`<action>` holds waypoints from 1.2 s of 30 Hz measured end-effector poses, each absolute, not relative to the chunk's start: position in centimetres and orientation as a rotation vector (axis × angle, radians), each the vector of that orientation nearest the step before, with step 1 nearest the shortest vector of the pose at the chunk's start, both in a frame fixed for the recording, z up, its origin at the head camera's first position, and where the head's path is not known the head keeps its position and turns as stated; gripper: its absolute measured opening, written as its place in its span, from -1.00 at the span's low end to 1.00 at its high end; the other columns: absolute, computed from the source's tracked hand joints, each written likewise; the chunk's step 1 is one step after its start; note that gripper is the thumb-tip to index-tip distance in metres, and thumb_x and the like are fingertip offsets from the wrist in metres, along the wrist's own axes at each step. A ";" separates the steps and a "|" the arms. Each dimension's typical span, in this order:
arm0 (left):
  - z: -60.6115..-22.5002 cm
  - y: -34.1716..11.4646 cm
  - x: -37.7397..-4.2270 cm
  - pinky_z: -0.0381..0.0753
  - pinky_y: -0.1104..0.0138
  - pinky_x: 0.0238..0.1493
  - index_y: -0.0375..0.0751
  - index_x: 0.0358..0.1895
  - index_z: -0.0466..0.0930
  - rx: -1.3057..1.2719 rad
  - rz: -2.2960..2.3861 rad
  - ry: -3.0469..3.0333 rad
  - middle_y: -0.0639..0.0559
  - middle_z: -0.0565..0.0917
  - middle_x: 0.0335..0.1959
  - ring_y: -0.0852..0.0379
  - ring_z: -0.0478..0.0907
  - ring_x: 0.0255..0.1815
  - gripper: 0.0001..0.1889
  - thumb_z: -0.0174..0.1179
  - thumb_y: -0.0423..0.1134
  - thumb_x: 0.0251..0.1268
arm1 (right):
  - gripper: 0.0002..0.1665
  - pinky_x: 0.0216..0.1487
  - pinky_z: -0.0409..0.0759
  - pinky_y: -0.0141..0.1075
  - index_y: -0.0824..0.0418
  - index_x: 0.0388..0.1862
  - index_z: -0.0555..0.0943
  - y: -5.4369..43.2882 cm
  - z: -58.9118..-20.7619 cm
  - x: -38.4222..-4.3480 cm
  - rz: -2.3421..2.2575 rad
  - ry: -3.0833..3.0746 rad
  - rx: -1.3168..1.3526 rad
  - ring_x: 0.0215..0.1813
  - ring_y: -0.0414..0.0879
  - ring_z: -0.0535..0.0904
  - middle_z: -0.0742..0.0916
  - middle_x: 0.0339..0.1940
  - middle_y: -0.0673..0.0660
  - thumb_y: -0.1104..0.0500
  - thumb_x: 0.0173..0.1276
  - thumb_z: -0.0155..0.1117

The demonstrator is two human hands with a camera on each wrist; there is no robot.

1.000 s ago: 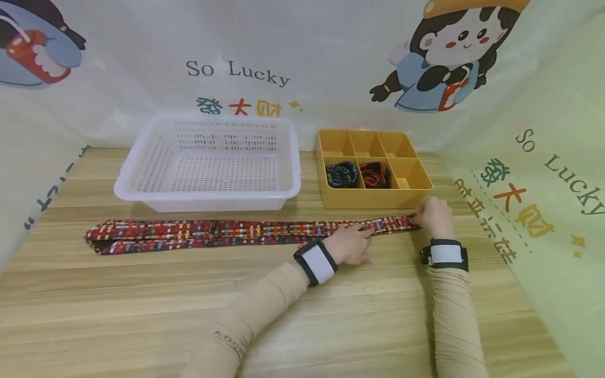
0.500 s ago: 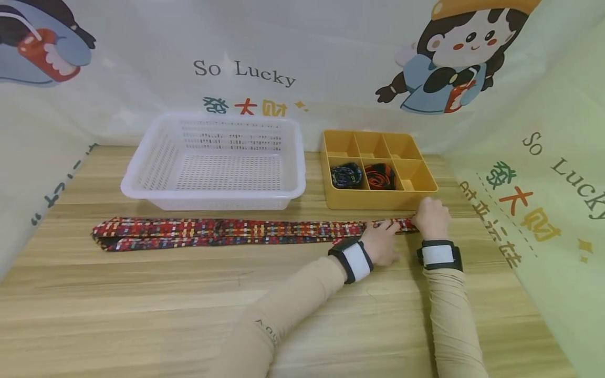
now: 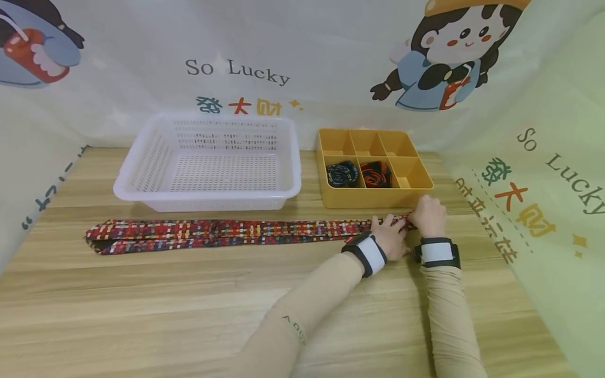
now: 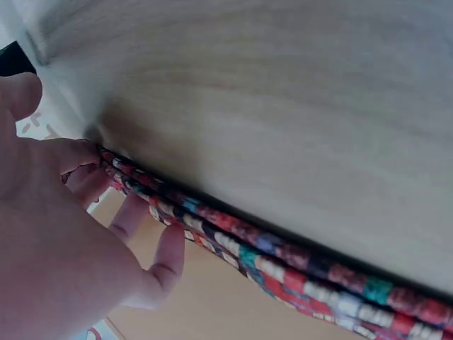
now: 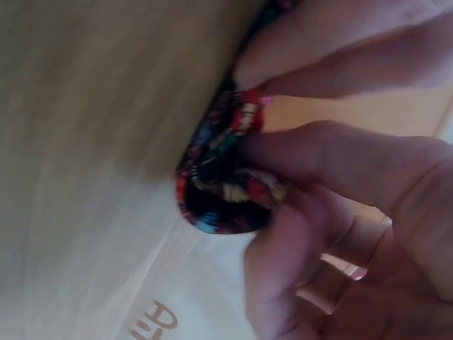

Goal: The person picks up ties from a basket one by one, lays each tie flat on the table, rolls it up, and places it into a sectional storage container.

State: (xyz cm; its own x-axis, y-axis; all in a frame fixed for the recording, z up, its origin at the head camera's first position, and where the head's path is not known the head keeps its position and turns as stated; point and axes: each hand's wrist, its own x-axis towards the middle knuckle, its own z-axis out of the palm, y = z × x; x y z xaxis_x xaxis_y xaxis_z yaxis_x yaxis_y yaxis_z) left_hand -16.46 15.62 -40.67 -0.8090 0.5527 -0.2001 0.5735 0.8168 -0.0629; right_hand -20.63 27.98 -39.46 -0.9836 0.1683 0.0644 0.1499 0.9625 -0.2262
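A red, multicoloured patterned necktie [image 3: 236,231] lies stretched across the table, doubled over lengthwise, its wide end at the left. At its narrow right end my right hand [image 3: 429,216] pinches the fabric between thumb and fingers. In the right wrist view the necktie [image 5: 209,219] curls back on itself at this end in a small roll. My left hand [image 3: 391,239] is just left of the right one, fingers spread and resting on the necktie. The left wrist view shows the left fingertips along the edge of the necktie [image 4: 248,255].
A white perforated basket [image 3: 208,202] stands behind the necktie. To its right is a yellow six-compartment box [image 3: 373,198]. Two front compartments hold a rolled dark blue patterned tie [image 3: 342,174] and a rolled black-and-red tie [image 3: 376,174]. Printed cloth hangs at the back and sides.
My left hand has slid right along the necktie until close to the right hand. My right hand, still pinching the end, has shifted slightly left.
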 end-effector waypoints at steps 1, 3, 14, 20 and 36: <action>-40.7 15.6 -16.5 0.18 0.19 0.25 0.34 0.40 0.20 0.895 -0.196 2.827 0.41 0.13 0.45 0.25 0.05 0.41 -0.45 -0.25 0.30 0.39 | -0.68 -0.29 0.56 0.14 0.53 -0.46 0.57 28.2 -39.4 -20.7 0.366 -3.034 -0.228 -0.25 0.42 0.59 0.65 -0.33 0.55 0.21 0.00 0.31; -40.7 15.7 -16.5 0.17 0.21 0.25 0.33 0.40 0.20 0.913 -0.220 2.831 0.42 0.14 0.45 0.24 0.05 0.41 -0.44 -0.24 0.30 0.39 | -0.70 -0.41 0.55 -0.01 0.52 -0.51 0.60 28.8 -39.2 -20.7 0.469 -3.063 -0.174 -0.38 0.28 0.60 0.68 -0.45 0.43 0.22 0.04 0.33; -41.2 15.9 -16.7 0.20 0.24 0.30 0.30 0.43 0.16 0.960 -0.208 2.821 0.41 0.17 0.44 0.28 0.06 0.45 -0.35 -0.19 0.38 0.31 | -0.65 -0.47 0.34 -0.33 0.37 -0.53 0.62 30.4 -38.8 -20.6 0.638 -3.244 -0.268 -0.38 0.02 0.46 0.61 -0.51 0.18 0.06 0.15 0.38; -41.8 15.4 -17.2 0.16 0.17 0.37 0.29 0.47 0.06 0.961 -0.122 2.764 0.42 0.05 0.51 0.24 0.01 0.50 -0.34 -0.25 0.36 0.34 | -0.65 -0.57 0.28 -0.32 0.23 -0.75 0.47 29.4 -39.0 -20.5 0.539 -3.177 -0.251 -0.48 -0.01 0.42 0.53 -0.65 0.09 0.13 0.05 0.39; -41.4 15.0 -17.2 0.29 0.15 0.30 0.27 0.44 0.16 1.004 -0.035 2.800 0.24 0.21 0.48 0.18 0.18 0.45 -0.36 -0.14 0.33 0.32 | -0.74 -0.51 0.30 -0.36 0.25 -0.70 0.49 28.4 -38.3 -21.0 0.621 -3.260 -0.087 -0.49 -0.06 0.42 0.55 -0.63 0.08 0.22 0.13 0.24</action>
State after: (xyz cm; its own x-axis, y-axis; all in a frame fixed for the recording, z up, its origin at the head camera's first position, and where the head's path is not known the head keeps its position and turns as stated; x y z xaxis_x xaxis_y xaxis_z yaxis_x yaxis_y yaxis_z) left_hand -17.25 14.98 -41.43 -0.7601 0.6288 -0.1641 0.6327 0.7737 0.0342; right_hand -20.99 28.36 -38.34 -0.9828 0.0177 -0.1836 0.0840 0.9291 -0.3601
